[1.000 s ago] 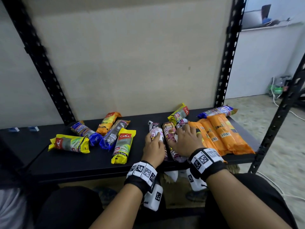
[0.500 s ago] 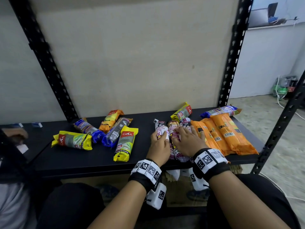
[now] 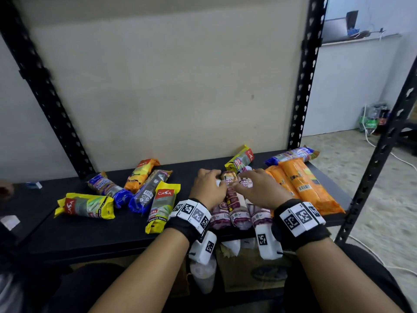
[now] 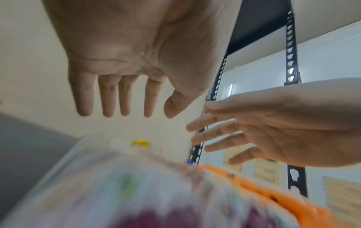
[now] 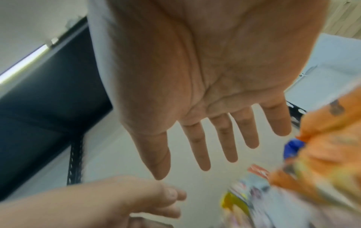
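Observation:
Three purple-and-white rolls point(image 3: 238, 213) lie side by side at the front of the black shelf point(image 3: 90, 231). My left hand point(image 3: 208, 187) lies over the leftmost roll's far end and my right hand point(image 3: 257, 188) over the right ones, fingertips nearly meeting. In the left wrist view the left hand point(image 4: 125, 95) has straight spread fingers just above the blurred rolls point(image 4: 136, 192), with the right hand point(image 4: 244, 135) beside it. The right wrist view shows the right hand point(image 5: 215, 131) flat and open too, and the left hand point(image 5: 148, 199) below it. Neither hand grips anything.
Orange packs point(image 3: 302, 188) lie just right of the rolls. A yellow pack point(image 3: 161, 206), another yellow one point(image 3: 85, 205) and blue rolls point(image 3: 108, 188) lie to the left. More packs sit at the back point(image 3: 240, 158). Black perforated posts point(image 3: 302, 86) frame the shelf, with a wall behind.
Both hands have slid forward along the purple rolls toward their far ends and drawn closer together. The rolls and the other packs stay where they were.

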